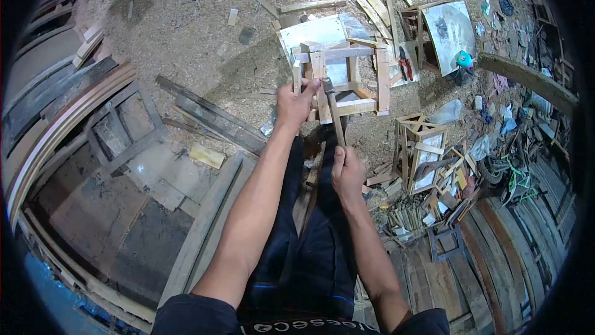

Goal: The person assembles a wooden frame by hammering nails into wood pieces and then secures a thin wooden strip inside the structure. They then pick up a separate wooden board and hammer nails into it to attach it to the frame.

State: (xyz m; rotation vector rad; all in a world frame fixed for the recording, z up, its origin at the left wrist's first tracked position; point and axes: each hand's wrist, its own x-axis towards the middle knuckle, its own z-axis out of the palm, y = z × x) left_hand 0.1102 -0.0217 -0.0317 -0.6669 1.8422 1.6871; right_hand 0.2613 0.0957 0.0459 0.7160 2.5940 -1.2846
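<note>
A small wooden frame (383, 81) of pale slats stands in front of my legs, partly over a white board (313, 31). My left hand (294, 107) is closed at the frame's near left side, its fingertips at an upright slat; whether it also pinches something small there is too fine to tell. My right hand (348, 172) is wrapped round the wooden handle of a hammer (335, 115). The hammer's head lies close to my left fingertips, beside the upright slat.
Red-handled pliers (406, 64) lie right of the frame. Further right are a box with a white panel (449, 31), a turquoise object (464, 59) and a slatted wooden frame (423, 149). Scrap wood (372, 0) litters the ground; long planks (207, 112) lie left.
</note>
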